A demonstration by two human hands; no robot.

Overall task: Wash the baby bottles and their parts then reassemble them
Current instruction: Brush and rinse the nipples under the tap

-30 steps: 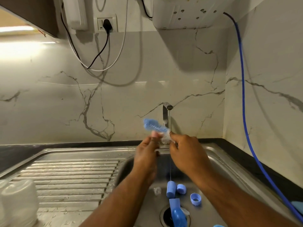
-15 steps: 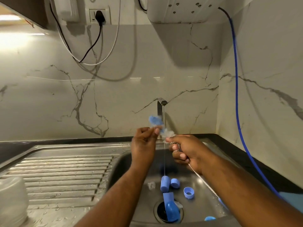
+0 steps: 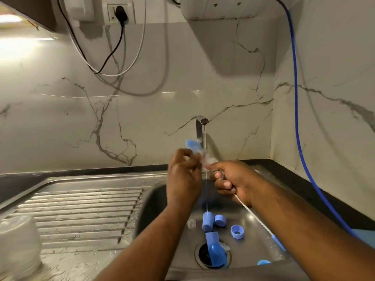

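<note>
- Off-white marble with grey branching veins: the wall [image 3: 142, 118].
- Bright blue: the hose [image 3: 296, 110] down the right of the frame.
- Upper left: a black cable [image 3: 122, 33] and a white cable [image 3: 144, 27].
- Grey steel, ribbed in parallel lines: the drainboard [image 3: 81, 211], lower left.
- Light blue: the caps [image 3: 208, 221] in the basin, lower centre.
- Blue, blurred, perhaps partly clear: the small part [image 3: 191, 144] at centre.
- Pale twisted wire: the brush handle [image 3: 253, 215].

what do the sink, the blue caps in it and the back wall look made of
Sink: probably stainless steel, grey sheen, pressed drainer ribs. Blue caps: likely moulded plastic, even matte colour. Back wall: glossy marble-look slab with grey veins and reflections; real stone or tile, cannot tell.
</note>
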